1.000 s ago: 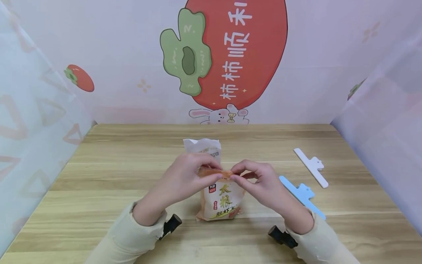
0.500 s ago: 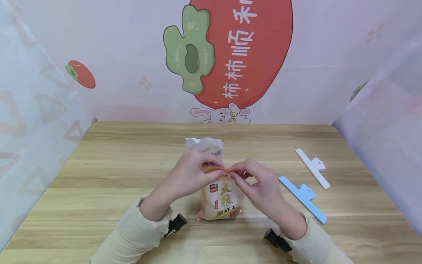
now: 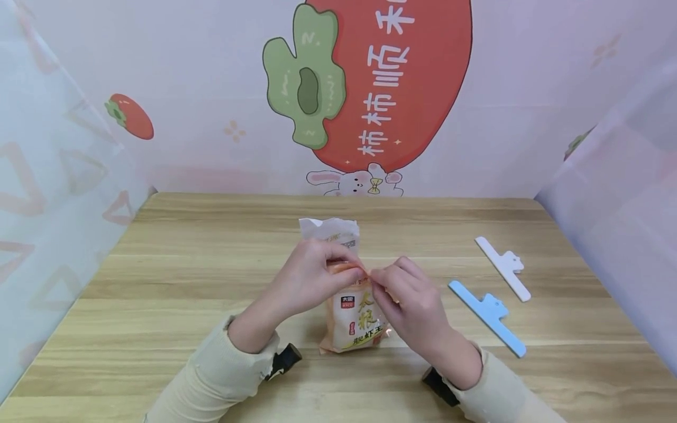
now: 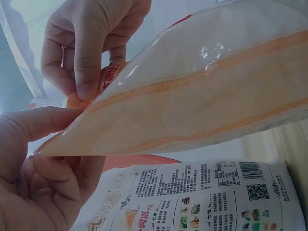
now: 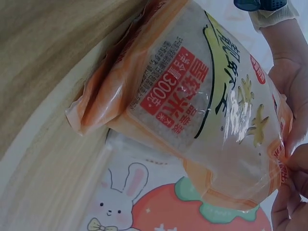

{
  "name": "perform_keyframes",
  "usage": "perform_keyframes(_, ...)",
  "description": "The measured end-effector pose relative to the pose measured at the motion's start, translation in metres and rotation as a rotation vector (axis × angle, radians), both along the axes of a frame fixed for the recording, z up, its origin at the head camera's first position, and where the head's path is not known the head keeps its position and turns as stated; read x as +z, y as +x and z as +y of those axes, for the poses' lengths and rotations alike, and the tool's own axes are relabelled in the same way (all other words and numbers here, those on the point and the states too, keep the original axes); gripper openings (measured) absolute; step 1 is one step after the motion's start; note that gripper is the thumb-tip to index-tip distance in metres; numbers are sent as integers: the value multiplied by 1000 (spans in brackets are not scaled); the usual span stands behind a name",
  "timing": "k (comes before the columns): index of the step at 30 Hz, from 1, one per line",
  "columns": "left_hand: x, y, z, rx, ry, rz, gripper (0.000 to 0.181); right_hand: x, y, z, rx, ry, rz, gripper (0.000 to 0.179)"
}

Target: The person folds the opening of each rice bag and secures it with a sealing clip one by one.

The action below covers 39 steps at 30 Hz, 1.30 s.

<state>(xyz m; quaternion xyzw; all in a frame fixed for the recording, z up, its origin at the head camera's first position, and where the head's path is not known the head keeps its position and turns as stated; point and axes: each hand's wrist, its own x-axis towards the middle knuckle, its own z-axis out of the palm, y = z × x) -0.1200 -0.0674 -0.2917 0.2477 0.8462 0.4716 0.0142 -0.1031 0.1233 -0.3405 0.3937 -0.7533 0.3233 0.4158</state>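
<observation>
A rice bag (image 3: 355, 320) with orange edges and gold lettering stands upright on the table. My left hand (image 3: 307, 277) pinches the left part of its orange top edge between thumb and fingers. At the right part of that edge, my right hand (image 3: 415, 305) also pinches, its fingertips close to the left ones. The left wrist view shows the clear side of the bag (image 4: 207, 82) drawn to a point at the left fingers. Seen from the right wrist, the bag's front (image 5: 192, 91) bulges with rice. Fingers hide part of the top edge.
Behind the rice bag stands a white printed bag (image 3: 330, 229), its back text visible in the left wrist view. To the right on the wooden table (image 3: 185, 282) lie a white bag clip (image 3: 505, 267) and a light blue bag clip (image 3: 489, 317). Patterned cloth walls surround the table.
The rice bag has turned a little and shifted slightly right. My right hand has rolled over at the top edge, its back now more upward. The left hand keeps its pinch.
</observation>
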Motion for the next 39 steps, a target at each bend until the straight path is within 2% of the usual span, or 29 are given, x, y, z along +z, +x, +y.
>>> perform_keyframes(4,2,-1,-2,-49,45,-55,5,0,0,-3,-4,-16,29,27)
perform_keyframes(7,3,-1,-4,-59,48,-74,11,0,1,-4,-11,-17,26,27)
perform_keyframes(17,1,2,-1,8,24,-43,8,0,0,-3,-9,1,-4,28)
perform_keyframes(19,-1,3,0,15,29,-47,7,-1,1,-2,1,6,-36,23)
perform_keyframes(21,-2,4,0,23,30,-46,5,0,2,-2,3,23,-68,9)
perform_keyframes(22,-2,4,1,27,29,-40,5,0,2,-1,2,35,-90,8)
perform_keyframes(26,-1,5,2,39,15,-17,3,5,2,5,-23,96,-171,30)
perform_keyframes(32,0,8,5,62,-17,39,3,4,0,17,12,154,-288,25)
perform_keyframes(36,0,12,10,120,-65,108,3,3,1,16,2,149,-284,21)
perform_keyframes(39,-1,15,13,161,-108,160,6,3,3,13,-45,152,-255,19)
